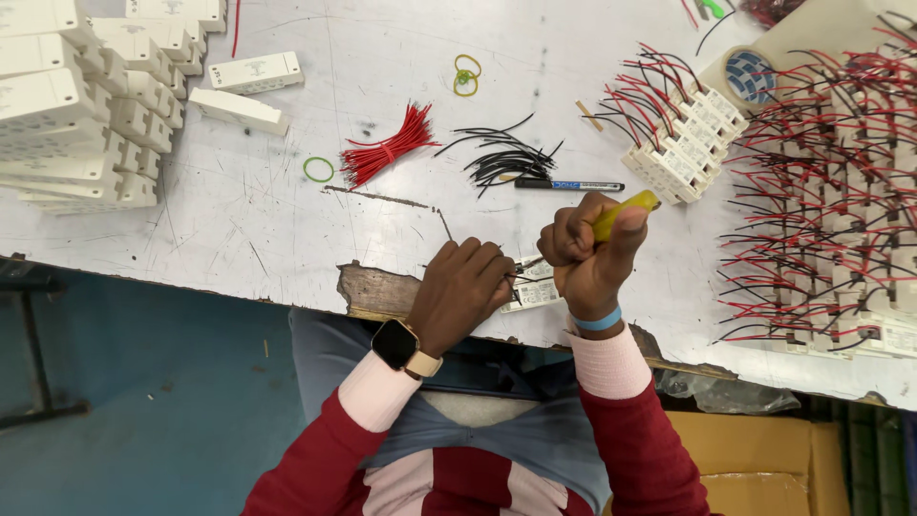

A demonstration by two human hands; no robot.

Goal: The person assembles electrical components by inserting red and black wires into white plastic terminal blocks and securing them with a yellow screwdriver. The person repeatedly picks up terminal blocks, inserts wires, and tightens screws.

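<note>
Two hands busy: your left hand (465, 291) pins the small white module (533, 287) at the table's (287, 220) near edge, your right hand (590, 253) fists the yellow-handled screwdriver (626, 212) onto it, likely tightening a terminal, so keep the tip seated.

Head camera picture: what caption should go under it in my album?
Right hand drives a yellow screwdriver into a white box steadied by the left hand.

Single view, head-worn camera. Looks almost straight down from above the person's chest, close to the hands at lower centre. The counter (287, 210) fills the upper frame; floor and lap show along the bottom.
</note>
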